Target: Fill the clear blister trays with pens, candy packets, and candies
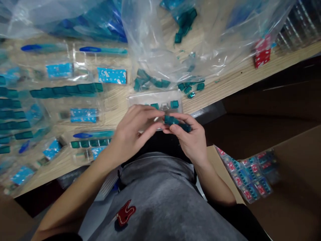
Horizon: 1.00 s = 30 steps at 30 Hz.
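Observation:
My right hand grips a strip of translucent teal plastic pieces between thumb and fingers. The fingertips of my left hand pinch the strip's left end. Just behind both hands lies a transparent plastic tray holding a few teal pieces, its near part hidden by my fingers. Loose teal pieces sit on the wooden table beyond it. To the left, clear bags hold a row of teal pieces, blue-tipped sticks and blue-and-white cards.
A large clear plastic bag with teal pieces spreads over the far table. A red box stands at the back right. Below the table edge on the right, an open cardboard box holds several packets. My grey top fills the bottom.

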{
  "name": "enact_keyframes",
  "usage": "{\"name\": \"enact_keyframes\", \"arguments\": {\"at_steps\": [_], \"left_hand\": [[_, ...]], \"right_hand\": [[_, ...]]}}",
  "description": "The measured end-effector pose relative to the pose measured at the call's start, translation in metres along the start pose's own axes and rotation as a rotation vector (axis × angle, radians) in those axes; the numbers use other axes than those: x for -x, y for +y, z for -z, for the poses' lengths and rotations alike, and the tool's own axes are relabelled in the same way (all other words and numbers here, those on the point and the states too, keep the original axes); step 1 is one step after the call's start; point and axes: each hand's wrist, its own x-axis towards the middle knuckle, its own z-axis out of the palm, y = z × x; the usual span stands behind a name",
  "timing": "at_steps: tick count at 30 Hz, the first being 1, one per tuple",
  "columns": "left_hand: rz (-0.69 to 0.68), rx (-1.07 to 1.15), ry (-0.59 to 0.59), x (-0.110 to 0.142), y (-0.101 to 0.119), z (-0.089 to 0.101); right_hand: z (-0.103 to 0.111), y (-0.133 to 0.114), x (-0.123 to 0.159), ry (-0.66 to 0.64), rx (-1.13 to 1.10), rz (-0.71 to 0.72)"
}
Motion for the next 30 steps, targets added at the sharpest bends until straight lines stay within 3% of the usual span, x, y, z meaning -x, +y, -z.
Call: {"name": "enact_keyframes", "arguments": {"at_steps": [5,9,13,21,27,30], "left_hand": [[0.009,0.066,0.038,0.004,0.017,-0.001],[0.055,0.103,-0.083,0.003,0.02,0.007],[0.086,0.096,-0.171,0.003,0.022,0.013],[0.24,0.276,-0.299,0.006,0.017,0.012],[0.38,0.483,-0.299,0.006,0.013,0.009],[0.369,0.436,-0.197,-0.001,0.008,0.001]], "right_hand": [[-0.007,-0.013,0.002,-0.029,0.121,0.093],[-0.008,-0.017,0.007,-0.05,0.232,0.143],[-0.004,-0.015,0.009,-0.034,0.345,0.105],[0.002,-0.008,0.006,-0.107,0.32,0.016],[0.001,-0.011,0.003,-0.138,0.389,-0.024],[0.0,-0.011,-0.002,-0.105,0.344,-0.065]]}}
